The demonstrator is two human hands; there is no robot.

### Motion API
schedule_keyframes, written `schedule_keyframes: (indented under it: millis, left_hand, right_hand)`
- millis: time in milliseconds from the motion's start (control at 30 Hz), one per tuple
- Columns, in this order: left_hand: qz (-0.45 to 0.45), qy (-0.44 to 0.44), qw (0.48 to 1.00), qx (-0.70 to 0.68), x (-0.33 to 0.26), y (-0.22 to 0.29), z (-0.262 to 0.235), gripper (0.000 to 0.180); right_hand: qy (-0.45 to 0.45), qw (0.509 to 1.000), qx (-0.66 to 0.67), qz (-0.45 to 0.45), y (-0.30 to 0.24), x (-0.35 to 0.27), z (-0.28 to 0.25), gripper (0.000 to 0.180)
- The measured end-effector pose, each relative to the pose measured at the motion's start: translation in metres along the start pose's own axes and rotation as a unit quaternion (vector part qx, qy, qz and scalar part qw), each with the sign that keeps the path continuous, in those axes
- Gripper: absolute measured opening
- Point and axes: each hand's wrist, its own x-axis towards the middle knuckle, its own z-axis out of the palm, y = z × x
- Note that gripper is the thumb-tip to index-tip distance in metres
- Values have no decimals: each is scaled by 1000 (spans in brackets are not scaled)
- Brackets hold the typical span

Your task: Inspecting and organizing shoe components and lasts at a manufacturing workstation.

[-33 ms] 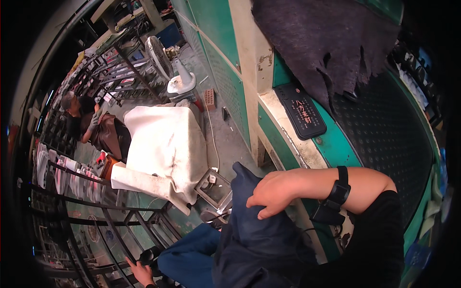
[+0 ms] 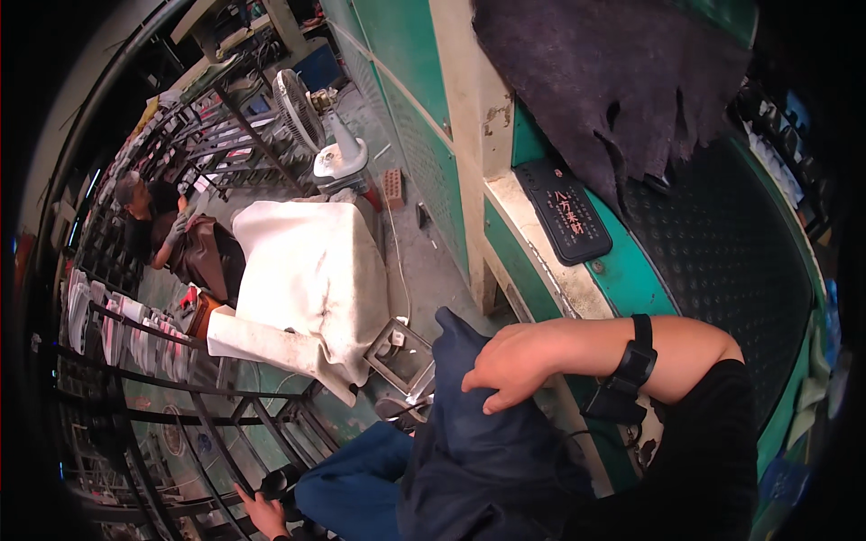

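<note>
My right hand (image 2: 514, 361) rests palm down on a dark blue cloth (image 2: 469, 433) draped over my knee. Its fingers are loosely bent and somewhat apart, and I see nothing held in them. A black band with a small device (image 2: 636, 361) circles that wrist. Low on the left, my left hand (image 2: 263, 514) lies beside a black metal rack (image 2: 203, 419), one finger stretched out along a bar. Part of that hand is cut off by the lower edge. My blue trouser leg (image 2: 352, 487) shows between the two hands.
A large pale sheet (image 2: 311, 261) covers something ahead. Behind it stand a fan (image 2: 302, 113) and a brick (image 2: 393, 187). A co-worker (image 2: 162, 216) sits at left near racks. On my right, a green machine (image 2: 640, 279) carries a black mat (image 2: 568, 216) and ragged dark hide (image 2: 613, 81).
The co-worker's gloved hands have shifted slightly, and a pale piece now shows above them. My own hands stay where they were.
</note>
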Motion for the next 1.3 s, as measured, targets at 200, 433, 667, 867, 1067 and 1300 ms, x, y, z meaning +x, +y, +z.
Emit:
schedule_keyframes:
  millis: [200,433,667,867,1067,1300]
  left_hand:
    - [-9,42,999,-28,8,-14,23,24]
    - [-24,22,999,-24,9,-15,28,24]
    - [-6,43,999,-12,7,-15,27,21]
    - [-11,35,999,-18,10,-11,28,21]
    - [-10,32,999,-14,9,-11,26,20]
    - [-10,40,999,-10,10,-14,29,22]
  right_hand:
    - [8,1000,-7,-14,0,2,-2,56]
    - [8,1000,1,-5,0,2,-1,57]
    - [14,1000,0,-10,1,1,0,57]
    - [12,1000,0,-4,-1,1,-2,56]
    - [23,1000,-5,-11,1,1,1,56]
    - [16,1000,-4,-8,0,1,-1,57]
